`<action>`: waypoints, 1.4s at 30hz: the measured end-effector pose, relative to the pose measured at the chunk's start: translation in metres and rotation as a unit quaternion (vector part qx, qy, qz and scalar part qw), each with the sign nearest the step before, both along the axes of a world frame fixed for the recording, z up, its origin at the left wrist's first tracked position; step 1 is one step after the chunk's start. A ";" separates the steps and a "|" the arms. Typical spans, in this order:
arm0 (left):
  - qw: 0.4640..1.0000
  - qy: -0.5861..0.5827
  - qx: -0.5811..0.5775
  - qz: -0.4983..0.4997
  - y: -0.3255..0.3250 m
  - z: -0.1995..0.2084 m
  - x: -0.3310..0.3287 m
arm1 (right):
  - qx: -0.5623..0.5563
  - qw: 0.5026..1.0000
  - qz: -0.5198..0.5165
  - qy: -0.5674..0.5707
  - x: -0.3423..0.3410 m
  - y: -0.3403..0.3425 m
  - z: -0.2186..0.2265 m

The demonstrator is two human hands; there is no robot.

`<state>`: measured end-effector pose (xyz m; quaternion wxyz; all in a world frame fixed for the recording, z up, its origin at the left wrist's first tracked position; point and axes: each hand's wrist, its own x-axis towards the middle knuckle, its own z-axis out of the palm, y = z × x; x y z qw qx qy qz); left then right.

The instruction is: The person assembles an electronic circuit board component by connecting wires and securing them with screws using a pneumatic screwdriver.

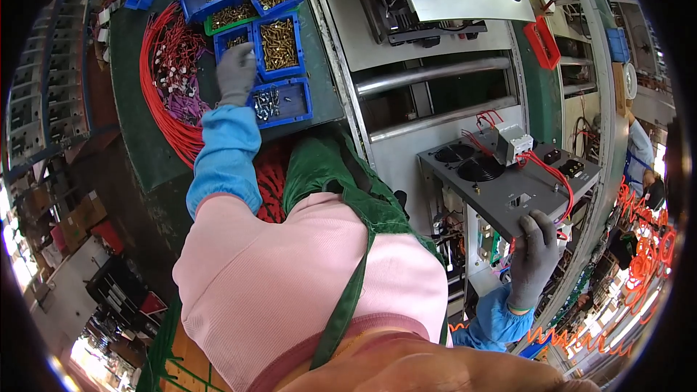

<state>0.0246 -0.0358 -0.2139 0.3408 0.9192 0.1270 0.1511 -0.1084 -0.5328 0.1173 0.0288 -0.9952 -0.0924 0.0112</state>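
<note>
My left hand, in a grey glove, is at a small blue bin of screws. Its fingers are bent together, and whatever is between them is too small to make out. Several blue bins around it hold brass-coloured screws and silver screws. On the right, my gloved right hand grips the near edge of a grey metal panel, its fingers over the rim. The panel carries two black round fans, a silver boxy component and red wires.
A bundle of red wires curves along the green tabletop beside the bins. Metal rollers cross the conveyor ahead. A red bin stands beyond it at right. Orange coiled hoses hang at far right, near another person.
</note>
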 end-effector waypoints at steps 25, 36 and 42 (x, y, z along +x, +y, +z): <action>0.960 0.208 0.179 -0.048 -0.045 -0.022 0.076 | 0.062 0.998 -0.005 -0.018 0.000 -0.002 0.001; 0.910 0.334 0.240 -0.057 -0.071 0.008 0.085 | 0.049 0.998 0.011 -0.044 0.001 -0.006 -0.001; 0.913 0.345 0.208 -0.072 -0.064 -0.010 0.093 | 0.071 0.995 0.021 -0.063 -0.002 -0.012 -0.003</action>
